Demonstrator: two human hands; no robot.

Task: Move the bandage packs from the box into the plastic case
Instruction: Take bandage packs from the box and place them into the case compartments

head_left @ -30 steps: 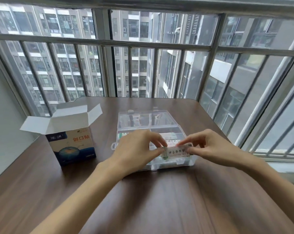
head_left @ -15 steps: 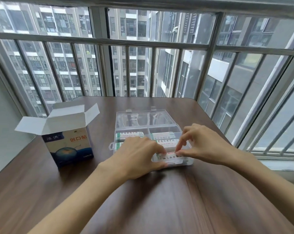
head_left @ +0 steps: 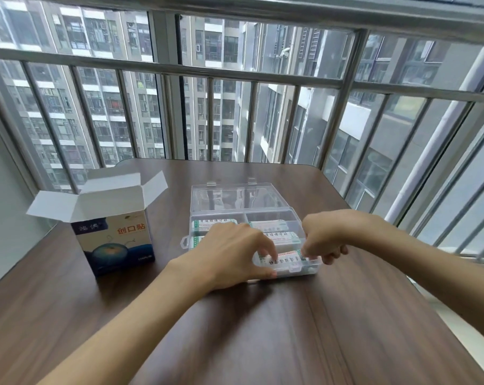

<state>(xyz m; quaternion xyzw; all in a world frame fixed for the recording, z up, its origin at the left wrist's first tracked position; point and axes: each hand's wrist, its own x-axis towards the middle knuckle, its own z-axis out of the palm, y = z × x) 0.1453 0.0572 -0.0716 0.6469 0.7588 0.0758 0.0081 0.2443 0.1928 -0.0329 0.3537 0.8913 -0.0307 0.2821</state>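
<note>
A: Start at the near edge. What comes first?

B: Bare brown tabletop, with both forearms reaching across it from the bottom corners.

A: And the hands?

B: The left hand lies palm-down over the near left part of the plastic case. Its fingers are bent, and the tips press on a bandage pack in the near right compartment, thumb against the case's front edge. The right hand comes from the other side, fingers curled together and pinching that pack's right end.

A: So both hold the same pack?

B: Both touch it. It lies flat and low in the compartment; whether it rests fully on the bottom I cannot tell.

A: Anything else in the case?

B: More bandage packs lie in the compartments behind, some half hidden by the left hand. The clear lid is folded back flat on the far side.

A: And the box?

B: The box stands upright to the left of the case, apart from it, flaps open. Its inside is not visible.

A: Beyond the tabletop?

B: Window bars, and apartment blocks outside.
</note>
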